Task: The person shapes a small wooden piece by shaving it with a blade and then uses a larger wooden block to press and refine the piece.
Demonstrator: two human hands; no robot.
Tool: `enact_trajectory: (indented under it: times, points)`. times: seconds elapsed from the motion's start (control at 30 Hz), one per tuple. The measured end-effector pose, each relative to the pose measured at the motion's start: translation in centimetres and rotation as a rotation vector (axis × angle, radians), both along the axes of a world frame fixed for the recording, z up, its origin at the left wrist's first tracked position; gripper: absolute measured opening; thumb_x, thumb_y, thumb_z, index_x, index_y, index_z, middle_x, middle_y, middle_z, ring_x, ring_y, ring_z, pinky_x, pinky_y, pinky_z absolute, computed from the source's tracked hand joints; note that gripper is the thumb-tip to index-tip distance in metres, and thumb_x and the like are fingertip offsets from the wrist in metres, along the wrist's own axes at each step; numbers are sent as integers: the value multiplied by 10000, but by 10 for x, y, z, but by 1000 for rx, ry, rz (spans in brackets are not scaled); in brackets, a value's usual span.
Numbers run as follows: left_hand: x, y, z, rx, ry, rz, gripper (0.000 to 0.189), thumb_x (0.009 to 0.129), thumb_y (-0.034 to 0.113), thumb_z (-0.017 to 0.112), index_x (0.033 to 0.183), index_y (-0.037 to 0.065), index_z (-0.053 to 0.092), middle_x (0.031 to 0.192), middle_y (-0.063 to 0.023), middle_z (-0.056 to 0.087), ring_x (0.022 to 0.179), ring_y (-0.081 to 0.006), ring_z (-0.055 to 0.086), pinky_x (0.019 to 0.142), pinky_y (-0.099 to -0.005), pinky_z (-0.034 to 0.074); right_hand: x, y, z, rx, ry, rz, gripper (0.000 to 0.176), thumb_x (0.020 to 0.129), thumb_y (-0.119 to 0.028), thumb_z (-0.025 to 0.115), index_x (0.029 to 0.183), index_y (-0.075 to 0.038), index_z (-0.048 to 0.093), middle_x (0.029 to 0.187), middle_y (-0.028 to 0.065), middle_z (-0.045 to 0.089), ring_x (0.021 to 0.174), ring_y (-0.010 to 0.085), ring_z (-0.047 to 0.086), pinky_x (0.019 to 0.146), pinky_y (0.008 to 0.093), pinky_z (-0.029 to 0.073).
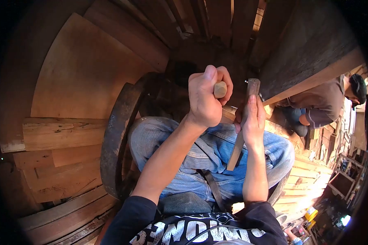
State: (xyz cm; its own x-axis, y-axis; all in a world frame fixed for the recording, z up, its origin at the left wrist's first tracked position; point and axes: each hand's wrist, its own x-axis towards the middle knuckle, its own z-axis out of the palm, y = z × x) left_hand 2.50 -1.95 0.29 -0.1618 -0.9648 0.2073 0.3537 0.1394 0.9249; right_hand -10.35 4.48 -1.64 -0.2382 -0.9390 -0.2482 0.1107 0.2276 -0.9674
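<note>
My left hand (208,96) is closed round a rounded wooden handle (220,89), whose pale end faces me; the far part of that tool is hidden behind the hand. To its right, my right hand (251,122) grips a narrow wooden bar (238,149). The bar slants from a squared top just above the fingers down to a pale end over my jeans. The two hands are apart. What lies just behind the bar, near my fingertips, is too dark to make out.
A dark curved piece (118,134) stands left of my knee. Wooden boards (86,69) lean at the left. A thick dark plank (315,73) juts in from the upper right. Beyond it a person (325,104) bends down. Planks (306,171) lie at the lower right.
</note>
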Motion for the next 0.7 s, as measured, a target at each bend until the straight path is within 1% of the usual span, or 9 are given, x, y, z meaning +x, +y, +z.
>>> enact_trajectory:
  times: [0.37, 0.7]
  points:
    - [0, 1, 2, -46, -55, -16, 669, 961, 562, 170, 558, 81, 402, 465, -17, 359, 443, -111, 293, 438, -262, 214, 2, 0, -6, -6, 12, 40, 314, 1017, -351, 403, 862, -79, 427, 537, -8, 391, 400, 72, 382, 346, 219, 325]
    - [0, 2, 5, -77, -77, 21, 679, 974, 544, 165, 551, 75, 416, 466, -16, 379, 437, -105, 308, 435, -259, 219, 1, 1, -9, -19, 15, 44, 302, 1019, -338, 403, 866, -78, 427, 544, -11, 395, 391, 68, 377, 341, 215, 313]
